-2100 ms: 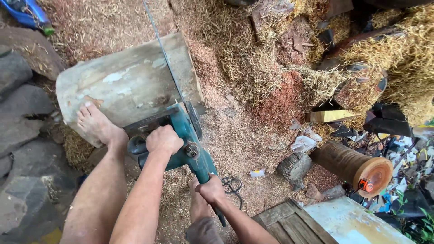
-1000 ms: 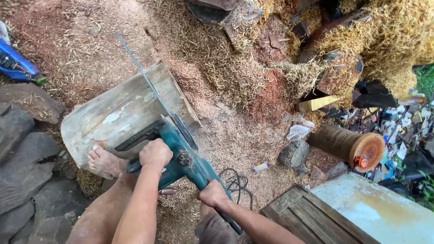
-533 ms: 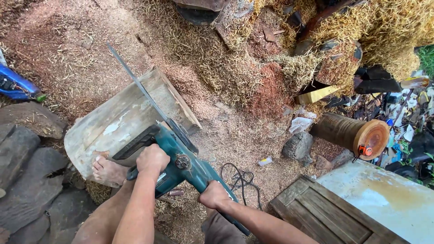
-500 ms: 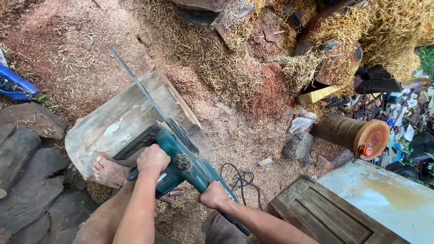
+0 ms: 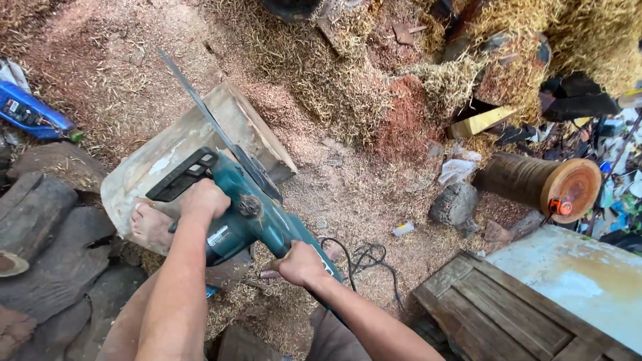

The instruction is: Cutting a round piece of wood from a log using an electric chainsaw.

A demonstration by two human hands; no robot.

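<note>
A teal electric chainsaw (image 5: 251, 217) lies across a squared pale wood block (image 5: 180, 150), its long bar (image 5: 200, 110) reaching up and left over the block. My left hand (image 5: 204, 199) grips the saw's front handle. My right hand (image 5: 301, 263) grips its rear handle near the black power cord (image 5: 364, 257). My bare left foot (image 5: 150, 226) presses on the block's near edge.
Sawdust and shavings cover the ground. Dark log pieces (image 5: 33, 214) lie at left, with a blue bottle (image 5: 30, 115) beyond them. A round log (image 5: 545, 187) and a stone (image 5: 455, 204) sit at right, with a wooden crate and pale board (image 5: 528, 301) at lower right.
The view has shifted, so the block and saw sit further left and lower. The saw bar still rests over the block and both hands keep their grip.
</note>
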